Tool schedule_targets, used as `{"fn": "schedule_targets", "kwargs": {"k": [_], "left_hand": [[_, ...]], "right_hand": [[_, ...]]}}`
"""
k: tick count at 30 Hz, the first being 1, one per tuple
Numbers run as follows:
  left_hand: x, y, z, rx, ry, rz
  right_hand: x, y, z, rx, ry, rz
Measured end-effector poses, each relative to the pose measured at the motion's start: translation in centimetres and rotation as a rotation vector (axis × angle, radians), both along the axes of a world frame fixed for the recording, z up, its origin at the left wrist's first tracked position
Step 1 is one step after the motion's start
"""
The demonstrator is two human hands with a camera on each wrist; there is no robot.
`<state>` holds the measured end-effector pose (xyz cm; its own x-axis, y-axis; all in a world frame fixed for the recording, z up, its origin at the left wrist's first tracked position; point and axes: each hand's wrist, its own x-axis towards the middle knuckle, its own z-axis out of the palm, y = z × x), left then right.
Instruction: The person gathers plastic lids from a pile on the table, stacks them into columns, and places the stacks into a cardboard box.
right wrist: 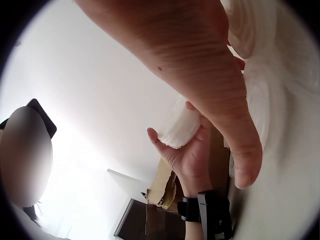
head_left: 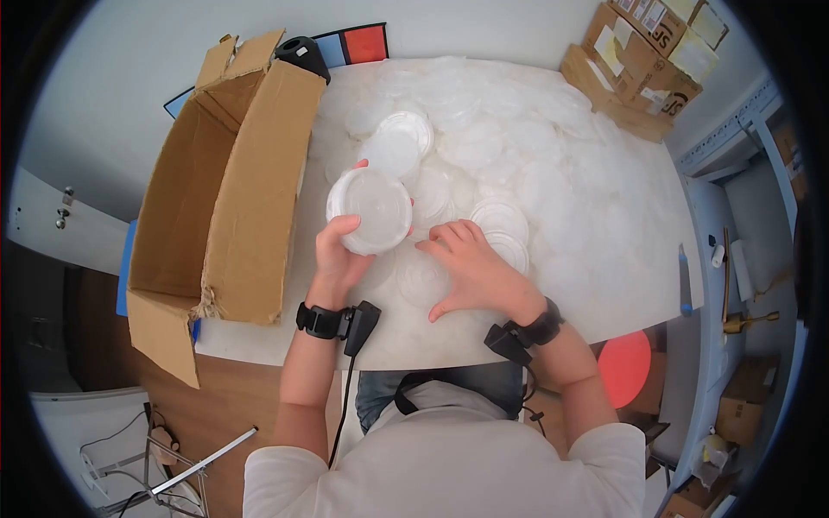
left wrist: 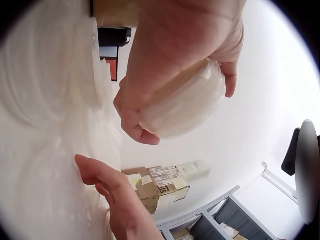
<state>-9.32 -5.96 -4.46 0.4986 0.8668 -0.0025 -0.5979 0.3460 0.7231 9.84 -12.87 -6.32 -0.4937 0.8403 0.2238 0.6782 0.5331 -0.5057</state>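
Observation:
A stack of round translucent plastic lids [head_left: 373,211] is in my left hand [head_left: 335,250], raised over the table. The thumb grips the near side of the stack while fingertips show at its far edges. In the left wrist view, the stack [left wrist: 185,105] appears tilted, its layered rims between thumb and fingers. My right hand [head_left: 484,272] hovers low over loose lids [head_left: 423,276], thumb spread away from slightly bent fingers and nothing in its grasp. Close beyond its fingertips lie more overlapping lids [head_left: 501,216]. The right wrist view shows its thumb [right wrist: 245,160] extended near the pile.
Clear lids [head_left: 535,138] cover much of the white table. An open cardboard box [head_left: 259,190] stands along the left side, its flaps raised. Taped cardboard boxes [head_left: 639,65] sit at the back right corner. A dark object [head_left: 302,56] stands behind the open box.

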Motion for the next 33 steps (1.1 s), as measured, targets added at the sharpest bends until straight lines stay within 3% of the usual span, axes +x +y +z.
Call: {"fn": "schedule_targets", "kwargs": {"k": [2, 6, 9, 12, 14, 21, 23, 24, 26, 30, 33], "left_hand": [[0.3, -0.4, 0.4, 0.106, 0.019, -0.053], [0.2, -0.4, -0.1, 0.125, 0.020, -0.033], [-0.3, 0.2, -0.6, 0.057, -0.131, -0.058], [-0.2, 0.0, -0.5, -0.001, 0.003, 0.073], [-0.3, 0.2, -0.8, -0.010, -0.102, 0.037], [-0.1, 0.4, -1.1, -0.015, -0.001, 0.086], [-0.2, 0.5, -1.2, 0.003, -0.023, 0.069], [-0.2, 0.6, -1.6, 0.005, -0.023, 0.067], [0.1, 0.6, -2.1, -0.059, -0.063, 0.044], [1.4, -0.8, -1.5, -0.002, -0.059, -0.182], [1.9, -1.2, -2.3, 0.027, -0.028, -0.327]], "right_hand": [[-0.4, -0.4, 0.1, 0.052, -0.174, -0.013], [0.0, -0.1, 0.7, 0.041, -0.138, -0.027], [1.0, 0.5, 1.8, 0.017, 0.060, -0.090], [1.3, 0.4, 1.8, -0.053, 0.148, -0.170], [1.1, 0.4, 0.4, 0.046, -0.097, -0.066], [2.1, 1.1, -0.2, 0.148, -0.088, -0.060], [2.3, 1.2, 0.8, 0.126, 0.301, -0.224], [2.2, 1.2, 1.2, 0.128, 0.301, -0.225], [2.1, 1.2, 1.8, -0.265, 1.012, -0.185], [1.2, 1.3, 1.8, -0.370, 1.117, -0.101], [1.2, 1.8, 1.1, -0.210, 1.059, -0.171]]}}
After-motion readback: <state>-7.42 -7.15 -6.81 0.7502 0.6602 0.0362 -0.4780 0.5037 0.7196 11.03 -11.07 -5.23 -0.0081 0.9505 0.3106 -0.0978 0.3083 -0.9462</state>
